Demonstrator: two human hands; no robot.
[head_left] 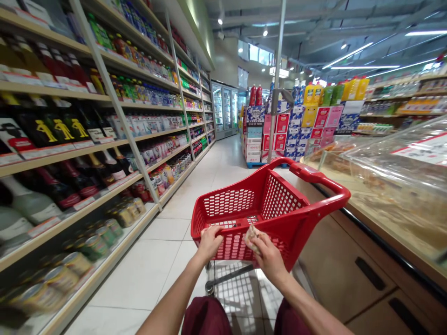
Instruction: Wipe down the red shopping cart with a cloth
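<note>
Right in front of me stands a red plastic shopping cart [244, 200], its basket side facing me and its handle toward the right. My left hand [209, 242] is closed over the near rim of the basket, close to the left corner. In my right hand [265, 251] is a crumpled, off-white cloth [252, 237], pinched against the outer side of the basket just below the rim. Within the basket I see only its perforated walls and floor. Below, a dark bar of the frame and a caster wheel [209, 287] show above the tiles.
Shelves [164, 97] of bottles and cans line the left. Stacked drink cartons [279, 135] stand behind the cart beside a metal pole [278, 60]. At right runs a wooden counter [349, 260] with clear covers [394, 153]. Glass-door coolers [225, 109] are at the back.
</note>
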